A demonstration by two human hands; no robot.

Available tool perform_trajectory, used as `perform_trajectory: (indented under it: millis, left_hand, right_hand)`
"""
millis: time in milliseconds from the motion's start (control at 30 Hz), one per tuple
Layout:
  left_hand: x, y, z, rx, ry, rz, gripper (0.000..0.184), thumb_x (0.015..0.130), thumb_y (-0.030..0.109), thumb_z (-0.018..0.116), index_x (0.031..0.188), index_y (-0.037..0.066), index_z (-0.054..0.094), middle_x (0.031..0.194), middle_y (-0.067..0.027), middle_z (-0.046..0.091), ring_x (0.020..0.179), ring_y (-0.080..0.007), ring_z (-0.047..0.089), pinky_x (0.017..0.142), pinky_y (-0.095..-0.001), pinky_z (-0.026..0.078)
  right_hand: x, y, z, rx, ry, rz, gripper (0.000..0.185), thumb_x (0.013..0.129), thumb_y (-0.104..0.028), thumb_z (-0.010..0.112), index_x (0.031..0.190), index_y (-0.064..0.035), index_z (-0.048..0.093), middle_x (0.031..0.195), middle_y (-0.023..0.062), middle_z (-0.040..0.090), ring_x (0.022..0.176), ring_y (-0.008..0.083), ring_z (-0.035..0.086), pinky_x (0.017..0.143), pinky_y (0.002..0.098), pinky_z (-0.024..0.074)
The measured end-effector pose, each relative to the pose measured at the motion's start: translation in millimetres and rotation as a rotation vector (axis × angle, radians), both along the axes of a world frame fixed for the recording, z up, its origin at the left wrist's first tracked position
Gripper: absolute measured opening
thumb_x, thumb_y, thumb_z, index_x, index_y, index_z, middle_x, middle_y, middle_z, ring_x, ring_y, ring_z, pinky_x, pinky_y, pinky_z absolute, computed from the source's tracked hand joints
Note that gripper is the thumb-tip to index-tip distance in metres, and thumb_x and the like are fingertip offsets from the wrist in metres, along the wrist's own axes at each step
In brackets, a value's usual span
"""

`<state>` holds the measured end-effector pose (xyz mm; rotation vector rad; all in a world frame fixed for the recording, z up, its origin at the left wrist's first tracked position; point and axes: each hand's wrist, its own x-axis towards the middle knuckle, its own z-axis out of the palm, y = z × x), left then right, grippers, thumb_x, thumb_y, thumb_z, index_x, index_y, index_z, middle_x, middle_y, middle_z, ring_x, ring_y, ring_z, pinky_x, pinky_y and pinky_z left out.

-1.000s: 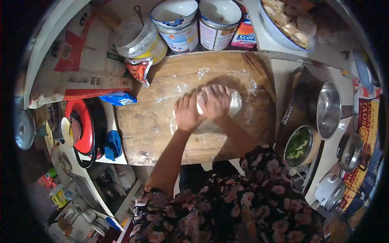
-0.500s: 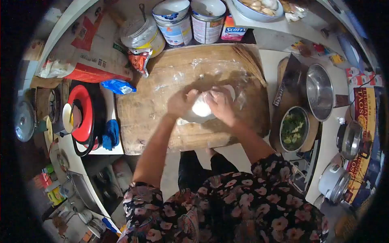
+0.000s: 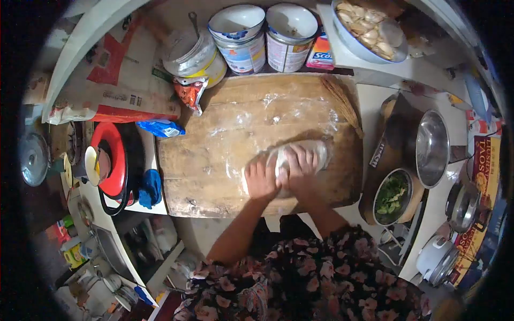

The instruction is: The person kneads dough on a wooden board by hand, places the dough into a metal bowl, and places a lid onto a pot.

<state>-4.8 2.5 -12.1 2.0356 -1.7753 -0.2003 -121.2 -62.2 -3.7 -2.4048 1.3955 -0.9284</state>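
A pale lump of dough (image 3: 320,153) lies on the floured wooden board (image 3: 214,182), low and right of its middle. My left hand (image 3: 261,179) presses on the dough's left end, its fingers bent over it. Beside it, my right hand (image 3: 300,167) grips the dough from above, fingers curled onto its top. The two hands touch or nearly touch at the thumbs. Dough shows past the right hand and between the hands; the part under the palms is hidden. White flour marks the board beyond the hands.
Behind the board stand a floury jar (image 3: 195,59), two enamel bowls on cans and a bowl of garlic (image 3: 369,32). A straw brush (image 3: 342,104) lies at its back right. Steel bowls, one with greens (image 3: 393,197), stand right; a red basin (image 3: 112,160) is left.
Both hands and the dough have come nearer my body on the board. The hands, apart around the dough half a second ago, are now close together and pressed on it. The view has shifted.
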Motion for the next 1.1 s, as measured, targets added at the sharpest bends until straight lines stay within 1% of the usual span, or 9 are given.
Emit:
perform_trajectory:
  millis: [233,367,400,500,667,733,867,1000,1100]
  left_hand:
    - [47,-102,-7,0.125,0.05,0.285,0.05,0.09,0.041,0.048,0.126,0.006,0.05,0.129,-0.0157,0.05,0.119,-0.0364,0.045,0.1,-0.0488,0.035]
    - [75,-113,9,0.12,-0.105,0.069,0.055,0.092,0.047,0.045,0.127,0.005,0.049,0.132,-0.0197,0.047,0.127,-0.0357,0.04,0.104,-0.0452,0.032]
    - [77,-106,4,0.262,0.275,-0.005,0.057,0.092,0.05,0.041,0.13,0.007,0.047,0.13,-0.0211,0.049,0.124,-0.0374,0.042,0.105,-0.0453,0.032]
    - [61,-81,9,0.477,0.529,-0.113,0.073,0.091,0.055,0.039,0.139,0.0,0.034,0.138,-0.0236,0.043,0.127,-0.035,0.041,0.107,-0.0406,0.03]
    - [17,3,29,0.465,0.639,0.06,0.087,0.087,0.058,0.046,0.145,0.002,0.016,0.139,-0.0314,0.031,0.129,-0.0452,0.032,0.107,-0.0435,0.029]
    - [9,35,32,0.442,0.928,0.146,0.086,0.088,0.057,0.044,0.145,-0.002,0.015,0.137,-0.0307,0.033,0.13,-0.0432,0.031,0.11,-0.0424,0.024]
    - [16,78,-3,0.25,1.235,0.488,0.069,0.093,0.044,0.044,0.14,-0.003,0.026,0.139,-0.0295,0.033,0.13,-0.0414,0.032,0.109,-0.0438,0.025]
    - [61,59,39,-0.111,0.703,0.47,0.059,0.093,0.034,0.047,0.139,-0.001,0.032,0.14,-0.0276,0.033,0.129,-0.0421,0.033,0.108,-0.0439,0.025]
    - [91,51,20,-0.005,0.24,0.361,0.06,0.09,0.031,0.049,0.14,0.003,0.032,0.142,-0.0249,0.033,0.131,-0.042,0.031,0.108,-0.0475,0.024]
  right_hand:
    - [63,-110,0,0.32,0.089,-0.052,0.039,0.084,-0.035,0.058,0.106,-0.0031,0.058,0.109,0.0207,0.058,0.1,0.0373,0.053,0.09,0.0483,0.0382]
    - [26,-78,46,0.186,-0.624,-0.212,0.032,0.085,-0.019,0.062,0.112,-0.0021,0.057,0.109,0.0191,0.059,0.106,0.0325,0.053,0.094,0.0396,0.0398]
    - [12,-52,34,0.201,-0.62,-0.349,0.033,0.094,-0.02,0.05,0.119,0.003,0.051,0.117,0.0144,0.056,0.111,0.0258,0.052,0.096,0.0344,0.04]
    - [-22,-1,-17,1.307,-1.166,-0.731,0.046,0.099,-0.03,0.041,0.133,0.0006,0.043,0.128,0.0118,0.051,0.117,0.0228,0.048,0.101,0.0316,0.0355]
    - [-32,39,-105,1.224,-1.116,-0.467,0.065,0.097,-0.046,0.042,0.14,0.0018,0.035,0.136,0.0105,0.045,0.121,0.0206,0.044,0.103,0.0329,0.0336]
    - [-2,33,15,1.327,-0.543,-0.659,0.072,0.091,-0.057,0.043,0.138,-0.0027,0.037,0.125,0.0191,0.054,0.112,0.0294,0.052,0.096,0.0412,0.0392]
    - [12,43,47,0.99,-0.281,-0.011,0.039,0.091,-0.028,0.056,0.119,-0.0022,0.055,0.102,0.019,0.062,0.089,0.0271,0.06,0.078,0.0355,0.0475]
    - [58,49,48,0.807,-0.335,0.282,0.038,0.093,-0.019,0.054,0.126,-0.0018,0.05,0.103,0.0128,0.064,0.079,0.0142,0.062,0.07,0.0255,0.0493]
    - [106,45,29,0.564,-0.247,0.191,0.049,0.088,-0.024,0.059,0.13,-0.004,0.046,0.12,0.0204,0.054,0.102,0.0309,0.056,0.087,0.0382,0.0453]
